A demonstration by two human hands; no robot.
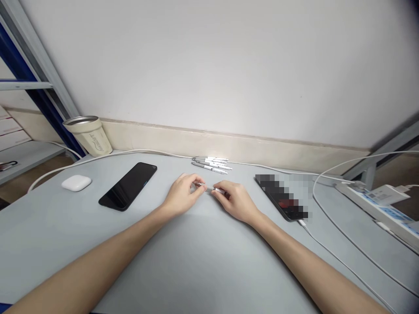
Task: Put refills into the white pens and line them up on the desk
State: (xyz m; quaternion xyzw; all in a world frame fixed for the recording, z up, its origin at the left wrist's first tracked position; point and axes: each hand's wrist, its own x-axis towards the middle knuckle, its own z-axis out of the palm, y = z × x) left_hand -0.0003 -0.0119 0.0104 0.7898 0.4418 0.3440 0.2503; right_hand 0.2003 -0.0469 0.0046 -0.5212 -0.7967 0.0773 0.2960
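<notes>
Near the middle of the table my left hand [183, 192] is closed, thumb and forefinger pinching one end of a slim pen [219, 190]. My right hand [236, 201] is closed around the white barrel on the other side. Only short stretches of the pen show between the fingertips, so I cannot tell whether it is in one piece or parted. Just beyond both hands, several white and grey pens [211, 165] lie side by side in a loose bunch near the wall.
To the left are a black phone [127, 186], a white earbud case [76, 183] and a cream cup [90, 137]. On the right lie a partly pixelated phone [278, 198] with a charging cable [322, 246] and a power strip [379, 207]. A white cable runs along the wall.
</notes>
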